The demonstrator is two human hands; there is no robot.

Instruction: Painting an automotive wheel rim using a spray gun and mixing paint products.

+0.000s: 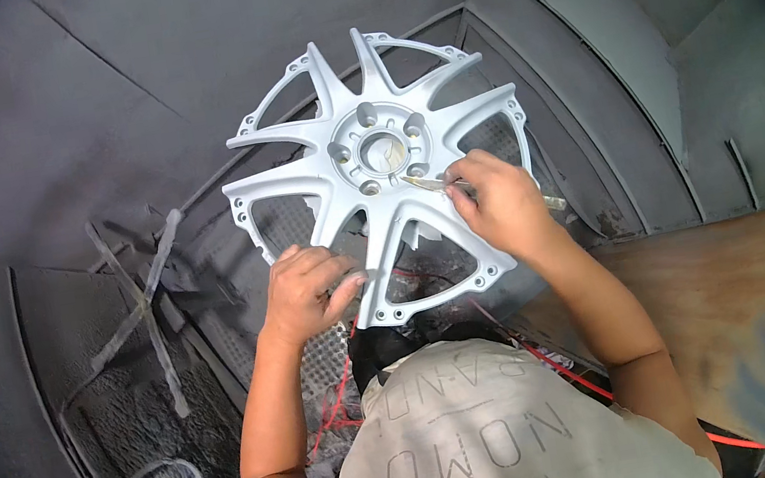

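Note:
A silver-white alloy wheel centre with paired spokes lies face up in front of me; what bears it is mostly hidden. My left hand is closed at its near left side, fingers curled and thumb against the edge of a spoke. Between thumb and fingers of my right hand is a slim tool with a narrow yellowish tip and a silvery section. Its tip is close to the hub, beside the lower bolt holes. The pale far end of the tool shows past my hand.
Grey, paint-dusted walls close in around the wheel. A cross-shaped stand with tape-like wrapping is on the left. Wooden board lies to the right. Red hoses run beside my legs over perforated flooring.

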